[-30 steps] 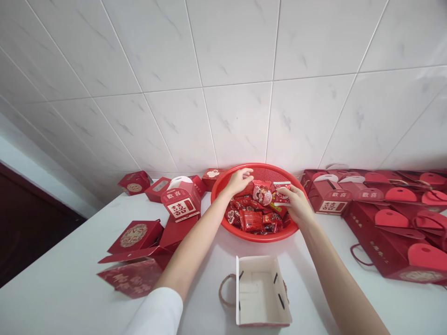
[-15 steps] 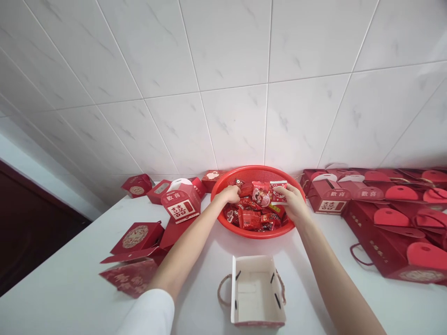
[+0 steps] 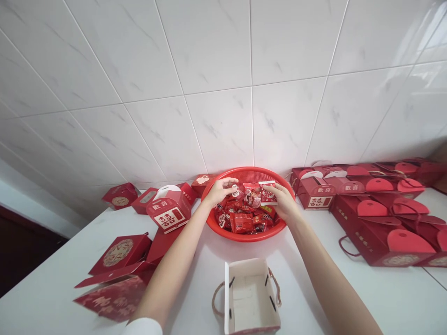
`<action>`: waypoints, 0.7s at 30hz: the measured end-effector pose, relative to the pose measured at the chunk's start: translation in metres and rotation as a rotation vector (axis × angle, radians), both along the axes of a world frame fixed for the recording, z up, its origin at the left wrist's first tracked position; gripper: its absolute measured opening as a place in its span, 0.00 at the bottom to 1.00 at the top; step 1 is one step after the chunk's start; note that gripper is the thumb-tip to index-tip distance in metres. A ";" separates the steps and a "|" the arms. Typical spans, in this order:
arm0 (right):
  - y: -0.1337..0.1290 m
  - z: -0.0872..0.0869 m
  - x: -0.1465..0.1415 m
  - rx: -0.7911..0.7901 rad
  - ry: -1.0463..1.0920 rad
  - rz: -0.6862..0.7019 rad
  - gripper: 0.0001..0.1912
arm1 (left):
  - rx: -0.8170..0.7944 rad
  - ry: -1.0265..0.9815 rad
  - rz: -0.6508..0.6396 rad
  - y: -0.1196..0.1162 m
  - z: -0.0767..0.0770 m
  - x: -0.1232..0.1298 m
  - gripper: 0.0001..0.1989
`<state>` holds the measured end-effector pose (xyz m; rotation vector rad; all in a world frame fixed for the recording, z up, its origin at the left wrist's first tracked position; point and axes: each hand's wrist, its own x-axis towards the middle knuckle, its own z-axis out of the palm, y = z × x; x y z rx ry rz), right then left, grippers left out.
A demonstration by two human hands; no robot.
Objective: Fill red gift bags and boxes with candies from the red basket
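My left hand (image 3: 220, 191) is over the left side of a red plastic basket (image 3: 247, 237), its thumb and fingers closed on a small red-and-white wrapped candy (image 3: 235, 191). My right hand (image 3: 283, 201) reaches over the basket's right side and pinches a red-and-white candy packet (image 3: 268, 194). Beside that packet is a red candy packet with a cartoon print (image 3: 252, 194); whether my right hand also holds it is unclear. Several red wrapped candies (image 3: 241, 223) lie loose in the basket. In front of it stands an open box (image 3: 252, 298) with a white inside and rope handles.
Red gift boxes (image 3: 169, 211) stand at the left, with unfolded and tilted ones (image 3: 120, 253) nearer me. Rows of red boxes with handles (image 3: 370, 228) fill the right side. A white tiled wall (image 3: 220, 125) rises behind the white table (image 3: 45, 279).
My left hand has come up from among the candies and now has a small candy at its fingertips. My right hand stays on its packet. The view has shifted to the right.
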<state>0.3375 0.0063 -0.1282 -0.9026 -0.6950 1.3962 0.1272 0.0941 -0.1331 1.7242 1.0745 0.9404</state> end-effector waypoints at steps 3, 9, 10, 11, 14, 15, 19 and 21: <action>0.002 0.000 0.000 -0.013 0.041 0.004 0.07 | 0.032 0.013 0.026 0.000 0.000 0.000 0.15; 0.001 0.000 0.000 0.009 0.023 0.013 0.08 | 0.094 0.559 0.218 0.000 0.000 0.001 0.21; 0.001 0.000 0.000 0.016 0.017 0.016 0.09 | 0.094 0.683 0.235 -0.001 0.000 0.000 0.22; 0.000 0.000 0.000 0.021 0.013 0.018 0.09 | 0.079 0.776 0.235 -0.002 0.000 0.000 0.22; 0.000 0.000 0.000 0.018 0.004 0.018 0.10 | -0.011 0.942 0.166 -0.007 -0.001 0.001 0.17; 0.000 0.000 0.000 0.020 0.002 0.015 0.10 | -0.040 0.997 0.138 -0.009 -0.001 0.001 0.16; 0.000 0.001 -0.001 0.010 -0.002 -0.002 0.10 | -0.087 1.150 0.056 -0.013 0.001 0.005 0.18; 0.000 0.002 -0.001 -0.012 -0.004 -0.007 0.10 | -0.089 1.188 0.021 -0.014 0.001 0.005 0.19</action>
